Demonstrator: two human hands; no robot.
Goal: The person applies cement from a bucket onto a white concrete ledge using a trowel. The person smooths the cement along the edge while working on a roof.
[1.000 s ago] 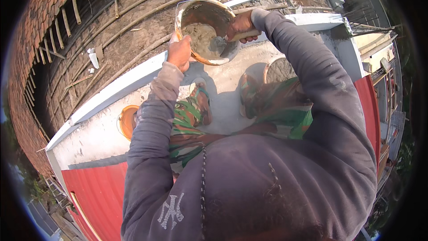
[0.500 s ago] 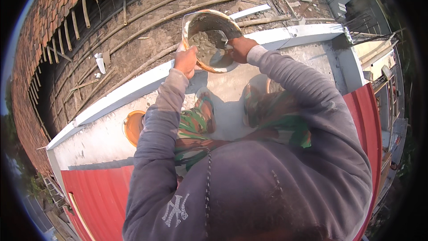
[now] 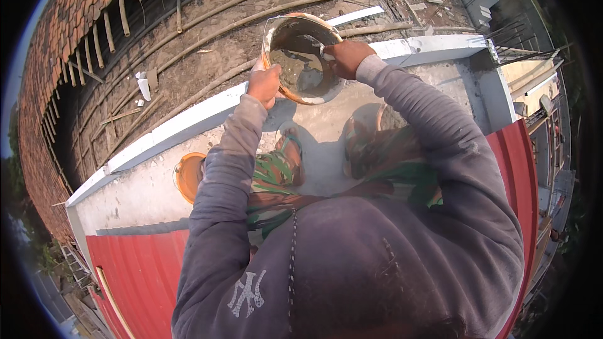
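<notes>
In front of me a mortar-smeared bucket [image 3: 271,37] is raised between my hands, its mouth facing me. Wet grey mortar [image 3: 301,69] lies inside, with a darker smooth patch. My left hand [image 3: 264,83] is closed on the bucket's left rim, thumb upward. On the right side, my right hand [image 3: 349,59] grips the rim with its fingers curled over the edge. A small pale thing shows at the right fingertips, too small to name. Below the bucket are my feet on a pale concrete ledge [image 3: 326,157].
A second orange bucket [image 3: 187,179] stands on the ledge beside my left forearm. A white block parapet [image 3: 182,116] runs along the ledge's far side. Beyond it lie bamboo poles [image 3: 276,9] over bare ground, with a tiled roof [image 3: 56,44] at left. Red metal sheeting [image 3: 141,263] is nearer me.
The bucket has shifted slightly right with both hands on it. The mortar inside looks flatter, and its smooth dark patch has changed shape. My right hand has moved a little to the right.
</notes>
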